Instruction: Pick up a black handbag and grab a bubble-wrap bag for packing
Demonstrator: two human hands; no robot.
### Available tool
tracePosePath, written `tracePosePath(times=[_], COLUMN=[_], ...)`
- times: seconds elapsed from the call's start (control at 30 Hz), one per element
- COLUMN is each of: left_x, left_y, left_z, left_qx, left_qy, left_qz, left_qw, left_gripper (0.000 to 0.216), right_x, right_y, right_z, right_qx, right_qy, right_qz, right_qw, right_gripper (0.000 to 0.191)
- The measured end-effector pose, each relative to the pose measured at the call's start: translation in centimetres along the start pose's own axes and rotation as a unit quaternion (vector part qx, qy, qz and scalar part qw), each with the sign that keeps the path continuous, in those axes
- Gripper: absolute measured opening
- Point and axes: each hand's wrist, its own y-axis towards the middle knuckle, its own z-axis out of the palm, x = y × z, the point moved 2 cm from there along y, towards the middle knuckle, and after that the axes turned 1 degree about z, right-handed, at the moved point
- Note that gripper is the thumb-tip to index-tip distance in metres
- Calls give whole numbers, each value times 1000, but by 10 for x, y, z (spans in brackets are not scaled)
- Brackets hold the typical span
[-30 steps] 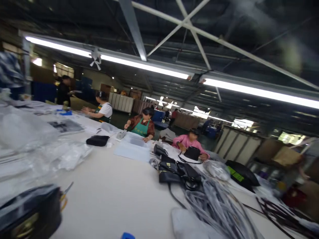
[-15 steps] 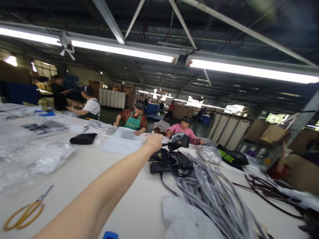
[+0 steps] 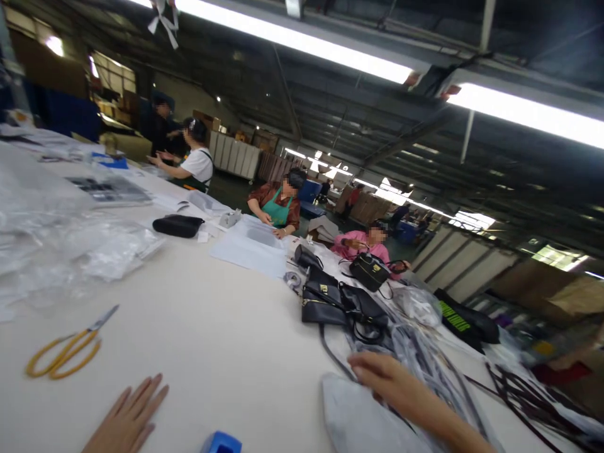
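Yellow scissors near flat open left hand; right hand, loosely open, on grey straps beside black bags.

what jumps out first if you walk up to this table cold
Probably the black handbags heaped mid-table, with a tangle of grey straps spilling toward the near right, where the right hand rests on a pale pouch. Near left, yellow-handled scissors lie alone on the white table, beside the left hand lying flat with fingers spread. Across the far edge, several people sit working under long bright ceiling lights.
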Motion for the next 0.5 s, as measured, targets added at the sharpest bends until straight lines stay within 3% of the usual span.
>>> tracePosePath(times=[0.1,0.23,0.37,0.5], left_x=[7,3,-6,-11], left_y=[-16,-12,-8,-9], left_z=[15,-5,-25,-29], left_qx=[-85,-80,-79,-66], left_qy=[-17,-12,30,93], left_qz=[26,40,53,68], left_qw=[996,996,995,991], left_gripper=[56,59,61,61], right_x=[5,-8,-30,-73], right_y=[120,227,287,316], right_z=[17,59,106,134], right_qx=[-64,-126,-237,-360], right_qy=[-115,-142,-128,-58], right_qz=[76,164,231,314], right_qw=[988,968,935,877], right_gripper=[27,37,70,91])
